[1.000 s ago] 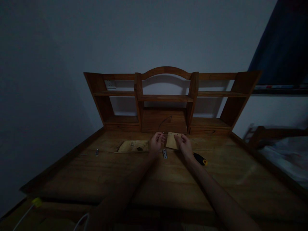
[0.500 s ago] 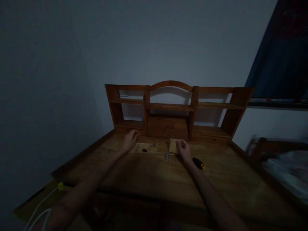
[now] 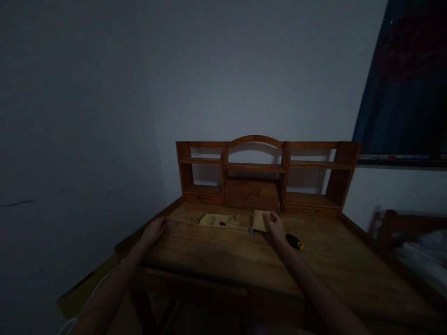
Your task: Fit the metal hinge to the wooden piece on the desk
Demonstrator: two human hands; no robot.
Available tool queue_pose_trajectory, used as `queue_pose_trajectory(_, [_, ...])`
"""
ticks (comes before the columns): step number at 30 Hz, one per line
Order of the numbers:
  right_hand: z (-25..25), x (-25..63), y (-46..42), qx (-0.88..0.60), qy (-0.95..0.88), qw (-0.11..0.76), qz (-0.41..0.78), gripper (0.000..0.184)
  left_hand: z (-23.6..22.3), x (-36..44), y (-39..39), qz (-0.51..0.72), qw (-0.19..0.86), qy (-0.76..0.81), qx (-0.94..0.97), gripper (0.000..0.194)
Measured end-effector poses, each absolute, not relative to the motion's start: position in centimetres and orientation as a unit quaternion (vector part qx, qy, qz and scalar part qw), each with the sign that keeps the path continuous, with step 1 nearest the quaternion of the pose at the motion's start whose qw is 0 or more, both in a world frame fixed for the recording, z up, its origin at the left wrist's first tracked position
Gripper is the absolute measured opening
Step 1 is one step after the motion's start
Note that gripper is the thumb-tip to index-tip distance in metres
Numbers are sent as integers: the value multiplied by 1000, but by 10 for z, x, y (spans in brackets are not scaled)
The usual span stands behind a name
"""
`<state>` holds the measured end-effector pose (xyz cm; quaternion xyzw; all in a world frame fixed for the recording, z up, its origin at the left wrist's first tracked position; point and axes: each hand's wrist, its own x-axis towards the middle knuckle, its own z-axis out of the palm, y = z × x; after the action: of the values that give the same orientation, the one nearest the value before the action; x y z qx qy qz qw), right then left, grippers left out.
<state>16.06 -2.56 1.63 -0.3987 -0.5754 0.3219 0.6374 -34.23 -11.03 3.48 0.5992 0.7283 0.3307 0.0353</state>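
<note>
My right hand (image 3: 274, 223) pinches the right edge of a small pale wooden panel (image 3: 259, 219) that stands tilted on the wooden desk (image 3: 223, 253). My left hand (image 3: 154, 230) lies far out at the desk's left edge. Its fingers stretch toward a small metal piece (image 3: 175, 223) at their tips; in the dim light I cannot tell if they touch it. Between the hands a shallow pale recess (image 3: 218, 220) is open in the desktop. A small metal hinge (image 3: 250, 231) lies just in front of the panel.
A black and yellow screwdriver (image 3: 294, 241) lies right of my right hand. A wooden shelf unit (image 3: 256, 174) stands along the desk's back against the wall. A white cable (image 3: 71, 321) hangs at lower left. A bed (image 3: 415, 251) is at the right.
My left hand let go near the panel and swept left across the desk to the small metal piece. My head turned left and drew back. My right hand kept hold of the panel.
</note>
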Motion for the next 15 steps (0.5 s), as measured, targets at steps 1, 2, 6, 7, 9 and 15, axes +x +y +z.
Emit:
queue_pose_trajectory(1, [18,159,-33,-397,-564,637,344,45,39,-337,-110,347,44,722,597,15])
queue_pose_trajectory(2, [19,156,-42,-393,-553,637,366,44,45,-329,-109,365,54,715,594,18])
queue_pose_trajectory(6, [22,142,-78,-373,-522,625,444,40,59,-263,-99,430,137,659,601,34])
queue_pose_trajectory(7, [22,138,-86,-366,-518,620,462,39,59,-239,-99,435,177,638,610,40])
queue_pose_trajectory(9, [21,127,-100,-354,-510,608,494,38,50,-187,-104,418,276,590,633,52])
queue_pose_trajectory(15, [14,98,-128,-338,-504,579,545,38,21,-100,-137,396,455,490,630,50])
